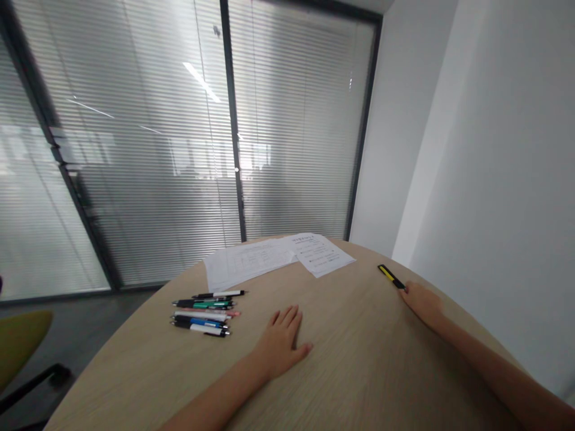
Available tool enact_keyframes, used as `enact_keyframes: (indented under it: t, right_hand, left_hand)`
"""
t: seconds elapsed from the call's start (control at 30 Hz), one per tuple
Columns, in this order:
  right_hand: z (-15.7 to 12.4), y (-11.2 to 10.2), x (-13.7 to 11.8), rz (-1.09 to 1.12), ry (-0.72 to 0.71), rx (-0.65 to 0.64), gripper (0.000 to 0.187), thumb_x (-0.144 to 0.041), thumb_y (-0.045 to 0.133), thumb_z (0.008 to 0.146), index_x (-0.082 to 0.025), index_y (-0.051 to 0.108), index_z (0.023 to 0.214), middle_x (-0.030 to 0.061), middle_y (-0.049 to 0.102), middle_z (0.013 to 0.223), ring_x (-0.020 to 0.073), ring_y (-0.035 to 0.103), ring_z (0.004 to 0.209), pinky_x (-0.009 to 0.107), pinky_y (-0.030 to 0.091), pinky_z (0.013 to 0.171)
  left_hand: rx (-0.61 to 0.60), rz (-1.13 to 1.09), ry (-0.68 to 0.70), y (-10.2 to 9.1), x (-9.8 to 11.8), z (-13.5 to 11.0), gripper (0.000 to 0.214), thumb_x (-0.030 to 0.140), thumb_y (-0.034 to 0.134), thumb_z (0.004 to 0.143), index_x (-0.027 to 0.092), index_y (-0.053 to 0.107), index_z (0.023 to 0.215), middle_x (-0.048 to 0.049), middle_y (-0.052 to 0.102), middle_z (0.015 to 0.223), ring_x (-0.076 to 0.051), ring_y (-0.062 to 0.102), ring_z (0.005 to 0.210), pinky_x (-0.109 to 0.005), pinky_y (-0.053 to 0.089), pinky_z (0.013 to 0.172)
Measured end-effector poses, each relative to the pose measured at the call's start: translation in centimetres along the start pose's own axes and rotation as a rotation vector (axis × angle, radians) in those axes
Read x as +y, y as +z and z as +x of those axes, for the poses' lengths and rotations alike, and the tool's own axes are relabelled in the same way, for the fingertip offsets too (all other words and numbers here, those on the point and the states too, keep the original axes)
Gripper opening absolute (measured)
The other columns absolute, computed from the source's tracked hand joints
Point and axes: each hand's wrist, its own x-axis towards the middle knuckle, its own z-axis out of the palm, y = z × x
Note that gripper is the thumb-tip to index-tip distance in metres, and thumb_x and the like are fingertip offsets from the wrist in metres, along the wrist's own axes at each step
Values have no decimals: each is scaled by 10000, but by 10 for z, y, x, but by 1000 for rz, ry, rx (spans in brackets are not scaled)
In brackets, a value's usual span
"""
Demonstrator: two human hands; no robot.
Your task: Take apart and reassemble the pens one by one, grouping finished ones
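- glass partition with blinds (pixel 296 179) straight ahead past both hands, pale wall (pixel 498 149) off to the right of the right hand, round-edged wood table (pixel 341 371) under everything. so what are the hands up to?
- left hand (pixel 278 347) is palm down on the wood, fingers a bit apart, thumb stuck out to the right, nothing in it. right hand (pixel 422 302) has its fingers closed on the near end of a black-and-yellow cutter (pixel 389 275), and the rest pokes out ahead and left of that hand. can't tell if it's lifted off the wood tbh.
- and the other stuff?
- bunch of pens (pixel 202 315) side by side, left of the left hand, not touching it. two printed sheets, beyond the left hand: left sheet (pixel 249 260) and right sheet (pixel 321 254), edges meeting. yellow-green chair (pixel 22 338) way out left of the left hand.
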Motion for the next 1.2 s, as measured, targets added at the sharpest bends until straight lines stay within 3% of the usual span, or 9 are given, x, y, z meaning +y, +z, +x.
enact_keyframes:
  t: [0.4,0.63,0.73,0.87,0.97,1.07,1.2]
  right_hand:
    - [7,4,11,60,-20,-35,242,-336,374,782,-155,530,818,108,630,827,259,604,777,313,419,556]
    - [-8,-2,-7,63,-81,2,203,-292,384,784,-158,532,819,101,623,814,249,599,749,300,397,546]
    - [-24,-6,-29,91,-177,66,214,-306,385,799,-166,544,831,103,623,858,238,595,793,301,411,611]
    - [-52,-4,-66,191,-436,76,237,-286,367,810,-160,564,850,87,624,859,194,592,782,287,434,678]
    - [-72,4,-87,281,-720,63,279,-276,377,812,-145,568,967,96,600,1020,185,526,988,295,381,877]
    - [-87,16,-94,316,-877,35,358,-311,397,808,-134,542,1084,113,527,1177,206,439,1117,352,320,962]
    - [-94,24,-92,344,-923,-9,382,-359,385,822,-173,534,1121,93,491,1233,202,426,1139,377,323,968]
  left_hand:
    - [-9,6,-6,0,3,-1,679,506,369,772,77,303,1294,-147,254,1374,-241,214,1263,-424,163,1028]
    - [-5,-8,-2,0,2,-2,662,498,366,779,88,304,1294,-146,246,1378,-239,208,1266,-427,160,1028]
    - [-10,-10,0,0,2,-3,666,496,371,779,82,299,1296,-151,246,1377,-241,211,1265,-427,158,1029]
    - [-21,-6,9,-4,2,-4,658,501,377,780,86,317,1286,-157,258,1373,-248,221,1260,-422,173,1023]
    - [-33,7,43,-12,0,-3,610,482,422,767,115,377,1252,-150,318,1349,-253,288,1231,-405,225,1003]
    - [-94,29,51,-30,-10,-3,469,383,502,734,162,494,1148,-110,450,1262,-241,439,1122,-350,329,940]
    - [-176,69,-67,-64,-37,-7,274,199,467,718,207,612,950,-45,641,971,-187,582,896,-257,427,783]
